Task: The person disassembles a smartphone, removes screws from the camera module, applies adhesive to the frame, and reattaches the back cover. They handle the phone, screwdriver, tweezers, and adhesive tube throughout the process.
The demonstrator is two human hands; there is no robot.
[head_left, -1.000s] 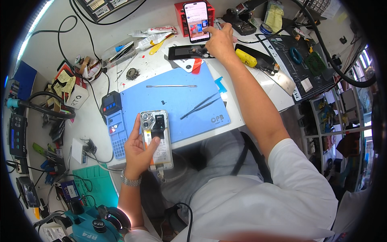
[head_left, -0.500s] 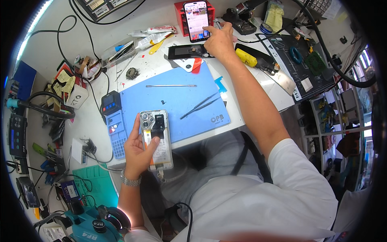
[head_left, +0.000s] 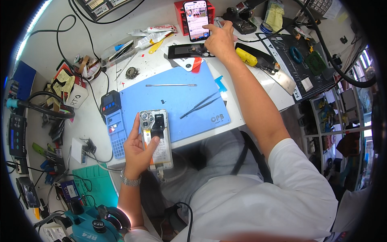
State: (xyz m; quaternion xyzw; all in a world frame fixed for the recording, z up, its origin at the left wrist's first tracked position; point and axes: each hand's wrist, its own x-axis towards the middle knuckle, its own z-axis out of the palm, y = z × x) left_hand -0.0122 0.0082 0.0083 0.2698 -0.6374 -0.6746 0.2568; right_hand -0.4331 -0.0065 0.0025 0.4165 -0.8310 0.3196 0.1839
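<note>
Two hands, perhaps gripping: opened phone [head_left: 156,139], upright phone [head_left: 196,19].

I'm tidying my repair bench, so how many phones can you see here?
3. An opened phone in the left hand; a lit phone propped at the back, touched by the right hand; a dark phone flat below it. Clutter may hide others.

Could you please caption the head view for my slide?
Left hand holds an opened phone; right hand touches an upright phone.
</note>
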